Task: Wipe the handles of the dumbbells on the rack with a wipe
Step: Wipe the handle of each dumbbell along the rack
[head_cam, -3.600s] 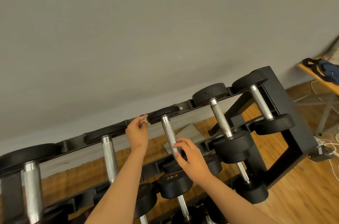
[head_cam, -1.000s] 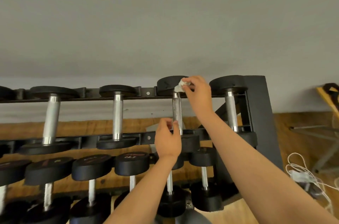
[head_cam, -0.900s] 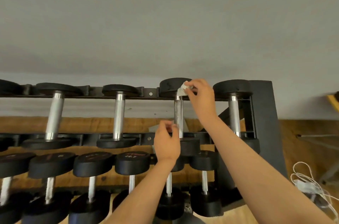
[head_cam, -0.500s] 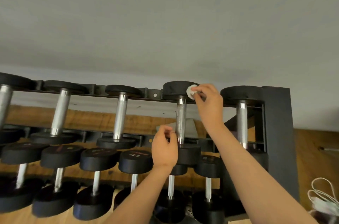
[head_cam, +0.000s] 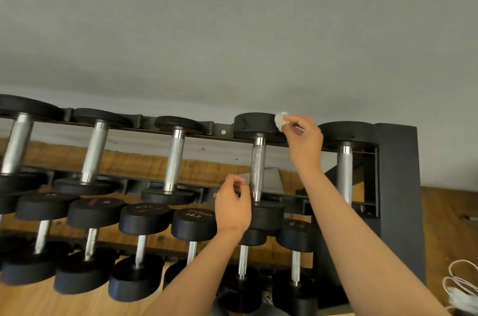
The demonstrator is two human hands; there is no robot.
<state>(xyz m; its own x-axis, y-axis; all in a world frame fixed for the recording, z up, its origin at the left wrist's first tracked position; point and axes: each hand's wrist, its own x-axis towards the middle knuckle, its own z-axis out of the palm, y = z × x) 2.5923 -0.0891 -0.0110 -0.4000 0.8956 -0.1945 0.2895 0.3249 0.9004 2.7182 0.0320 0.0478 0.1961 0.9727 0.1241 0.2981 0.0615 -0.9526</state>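
A black rack [head_cam: 398, 186] holds rows of black dumbbells with steel handles. My right hand [head_cam: 302, 137] pinches a small crumpled white wipe [head_cam: 280, 120] against the right edge of the far head [head_cam: 253, 124] of the second dumbbell from the right on the top row. That dumbbell's knurled handle [head_cam: 258, 168] is bare and looks stained near its top. My left hand [head_cam: 232, 204] hovers just left of the handle's lower end with its fingers curled, not wrapped round the handle.
More top-row dumbbells [head_cam: 176, 160] stand to the left and one [head_cam: 345, 173] to the right by the rack's end panel. Lower rows of dumbbells [head_cam: 192, 222] sit below my arms. A grey wall rises behind, and white cables [head_cam: 460, 287] lie on the wooden floor.
The wipe passed from my left hand to my right, and both hands came to this dumbbell. In the last second the wipe slid from the handle's top onto the head's right edge.
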